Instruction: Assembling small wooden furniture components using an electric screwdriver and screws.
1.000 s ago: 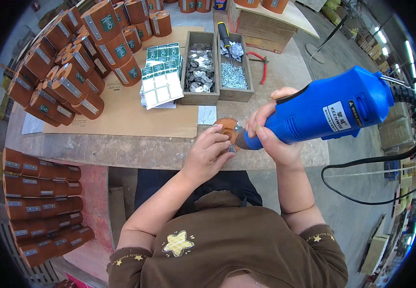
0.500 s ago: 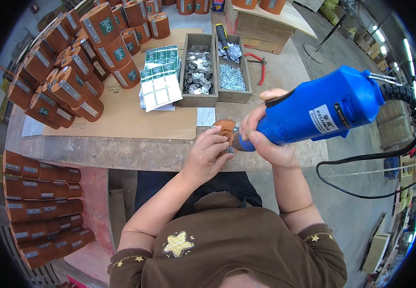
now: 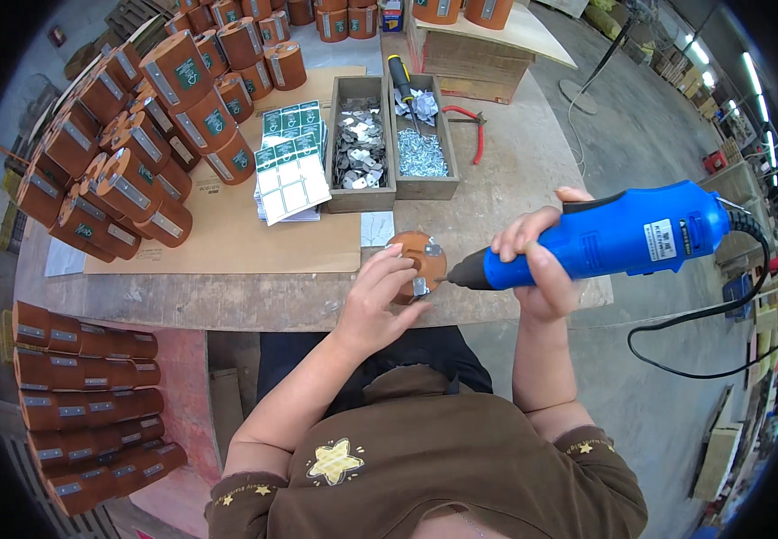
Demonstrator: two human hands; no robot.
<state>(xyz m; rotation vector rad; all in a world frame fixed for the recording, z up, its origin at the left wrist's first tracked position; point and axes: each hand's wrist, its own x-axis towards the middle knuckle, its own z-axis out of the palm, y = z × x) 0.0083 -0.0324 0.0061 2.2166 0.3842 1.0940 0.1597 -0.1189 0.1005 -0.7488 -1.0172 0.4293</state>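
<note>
My left hand (image 3: 373, 301) grips a round reddish-brown wooden-looking cylinder (image 3: 428, 260) near the table's front edge. Its ring-shaped top faces up, with small metal tabs (image 3: 420, 287) fixed near the rim. In my right hand (image 3: 542, 260) is a blue electric screwdriver (image 3: 618, 235) with a black nose, fingers wrapped round its front part. The screwdriver lies nearly level, its tip pointing left at the cylinder's right edge; whether it touches, I cannot tell.
Beyond the cylinder stand a wooden box (image 3: 359, 199) of metal plates and another (image 3: 428, 188) of screws, with a screwdriver (image 3: 400, 76) across it. Red-handled pliers (image 3: 479, 135), label sheets (image 3: 290, 180) and many stacked cylinders (image 3: 164, 220) surround them. The tool's black cable (image 3: 703, 373) loops at right.
The electric screwdriver has come away from over the cylinder, moving right and levelling out. More of the cylinder's top now shows. My left hand still holds the cylinder.
</note>
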